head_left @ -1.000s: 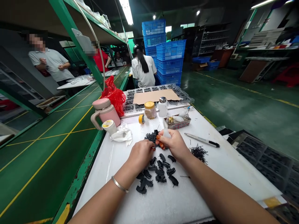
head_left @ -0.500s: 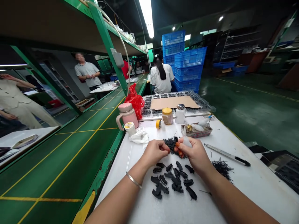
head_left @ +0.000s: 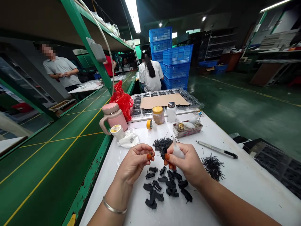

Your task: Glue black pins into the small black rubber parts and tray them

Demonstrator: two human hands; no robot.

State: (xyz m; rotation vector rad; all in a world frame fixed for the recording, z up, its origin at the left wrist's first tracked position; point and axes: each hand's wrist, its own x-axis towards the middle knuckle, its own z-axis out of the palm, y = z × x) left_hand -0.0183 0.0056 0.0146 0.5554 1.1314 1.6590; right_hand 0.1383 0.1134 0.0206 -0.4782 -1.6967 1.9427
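Shows left hand (head_left: pixel 134 160) apart from right hand (head_left: pixel 191 162).
Pinches tiny dark piece (head_left: pixel 151 154) in left fingertips; clamps black moulded part (head_left: pixel 163 152) and translucent squeeze bottle (head_left: pixel 178 152) in right fingers, above white tabletop (head_left: pixel 244 182).

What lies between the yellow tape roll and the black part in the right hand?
Beyond a bare strip of white tabletop by the tape roll, a heap of small black pieces lies there, seen in the head view.
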